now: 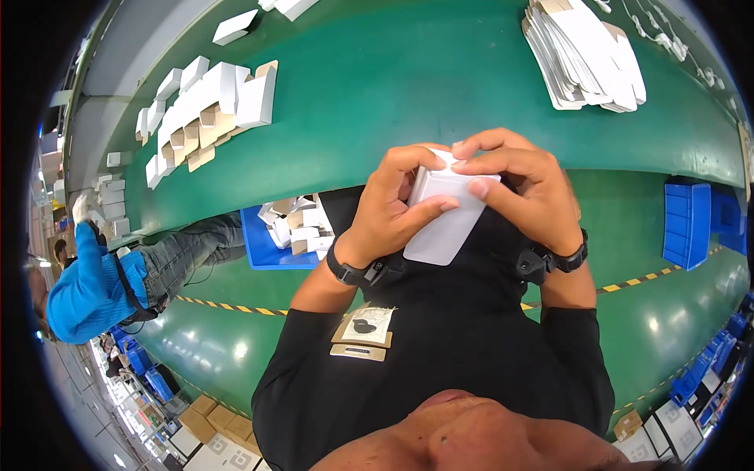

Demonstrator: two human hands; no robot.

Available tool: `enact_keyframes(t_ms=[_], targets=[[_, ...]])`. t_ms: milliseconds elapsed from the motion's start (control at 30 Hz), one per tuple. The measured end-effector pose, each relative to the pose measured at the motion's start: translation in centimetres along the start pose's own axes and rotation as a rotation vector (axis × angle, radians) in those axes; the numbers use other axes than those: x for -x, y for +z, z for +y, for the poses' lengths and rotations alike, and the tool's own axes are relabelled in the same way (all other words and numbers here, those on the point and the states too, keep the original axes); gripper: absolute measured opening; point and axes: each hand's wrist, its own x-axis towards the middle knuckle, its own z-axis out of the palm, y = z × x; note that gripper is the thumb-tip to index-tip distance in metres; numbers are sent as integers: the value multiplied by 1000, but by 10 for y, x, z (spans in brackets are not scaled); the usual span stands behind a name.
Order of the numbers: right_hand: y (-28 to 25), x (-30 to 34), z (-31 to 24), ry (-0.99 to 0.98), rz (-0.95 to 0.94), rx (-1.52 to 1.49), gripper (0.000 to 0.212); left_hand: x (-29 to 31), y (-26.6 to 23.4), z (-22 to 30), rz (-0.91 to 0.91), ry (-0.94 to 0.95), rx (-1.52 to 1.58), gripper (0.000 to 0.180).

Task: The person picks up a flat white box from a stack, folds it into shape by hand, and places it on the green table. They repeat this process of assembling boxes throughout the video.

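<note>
Between both hands, over my lap at the table's near edge, is a small white carton (448, 224). My left hand (397, 200) grips its left side, thumb across the front face and fingers at the top end. My right hand (530, 184) pinches the top end from the right, its thumb on the front edge and its fingertips close to the left fingers. The carton's top closure is mostly hidden by my fingertips. Its lower part tilts down toward me.
Opened white cartons (208, 114) stand clustered on the green table (400, 71) at left. Flat carton blanks (581, 59) are stacked far right, near white cables (667, 39). A blue bin (287, 255) with cartons sits below left; blue crates (687, 224) stand right. A co-worker in blue (98, 286) is at left.
</note>
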Motion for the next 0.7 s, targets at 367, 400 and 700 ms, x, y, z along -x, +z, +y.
enact_keyframes(t_ms=[367, 400, 700], targets=[[-22, -24, 30, -257, 116, 244, 43, -46, -3, 6, 122, -238, 217, 50], [-30, -29, 28, -282, 123, 255, 43, -57, -9, 3, 106, -216, 207, 50], [-132, -38, 49, 24, 930, 1695, 53, -229, -176, -97, 686, -440, -136, 67]])
